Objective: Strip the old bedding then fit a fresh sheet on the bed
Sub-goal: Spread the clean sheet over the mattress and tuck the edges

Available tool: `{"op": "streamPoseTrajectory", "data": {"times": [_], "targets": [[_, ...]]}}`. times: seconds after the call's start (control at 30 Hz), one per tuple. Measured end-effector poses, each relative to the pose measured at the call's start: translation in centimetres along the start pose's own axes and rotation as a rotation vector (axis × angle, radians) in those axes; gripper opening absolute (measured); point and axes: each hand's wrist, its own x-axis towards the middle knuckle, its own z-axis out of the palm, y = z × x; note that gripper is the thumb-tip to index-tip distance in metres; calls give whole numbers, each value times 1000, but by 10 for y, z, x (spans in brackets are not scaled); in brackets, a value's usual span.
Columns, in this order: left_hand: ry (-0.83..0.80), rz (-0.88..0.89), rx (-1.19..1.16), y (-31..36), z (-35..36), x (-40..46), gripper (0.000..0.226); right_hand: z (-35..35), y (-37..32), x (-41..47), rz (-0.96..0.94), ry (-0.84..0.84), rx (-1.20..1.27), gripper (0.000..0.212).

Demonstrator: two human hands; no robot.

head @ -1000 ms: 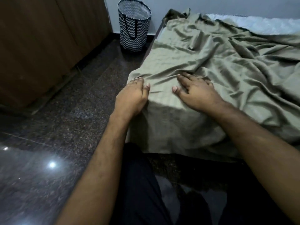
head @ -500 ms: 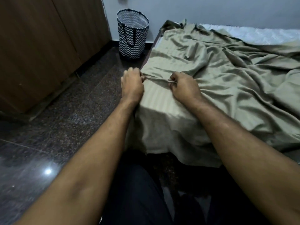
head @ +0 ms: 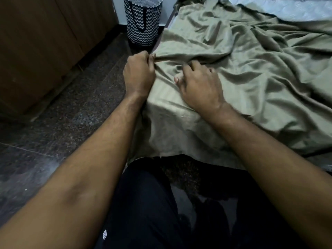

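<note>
Gripping a bunched fold of the olive sheet (head: pixel 233 72) at the bed corner, the left hand (head: pixel 138 74) has its fingers curled tight; the right hand (head: pixel 199 85) pinches the sheet just beside it.

Dim, soft indoor light, brightest at the far right on the pale mattress (head: pixel 287 8). Faint glare smeared across the dark polished floor (head: pixel 45 168). Deep shadow below the bed edge. Slight motion blur throughout; wide-angle bending at the edges.
</note>
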Motion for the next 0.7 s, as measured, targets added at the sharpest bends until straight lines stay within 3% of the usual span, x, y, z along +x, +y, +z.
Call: {"op": "streamPoseTrajectory", "data": {"times": [0.1,0.17,0.23,0.37,0.43,0.53,0.7], "targets": [[141,95,-102,5,-14,-1,38,-30,-16,-44,-277,166,31,27],[239,177,-89,6,-29,-10,38,-32,-22,-81,-430,109,121,20],[290,241,-96,14,-42,-38,34,-24,-17,-110,-485,35,49,10],[63,220,-105,15,-40,-117,28,-18,10,-138,-557,34,55,5],[-31,197,-84,7,-29,-147,38,-8,20,-152,-570,-38,52,10],[-82,106,-180,4,-22,-189,60,17,31,-172,-427,-318,48,28],[-98,51,-92,3,-14,-231,25,42,31,-200,-309,-444,114,43]]}}
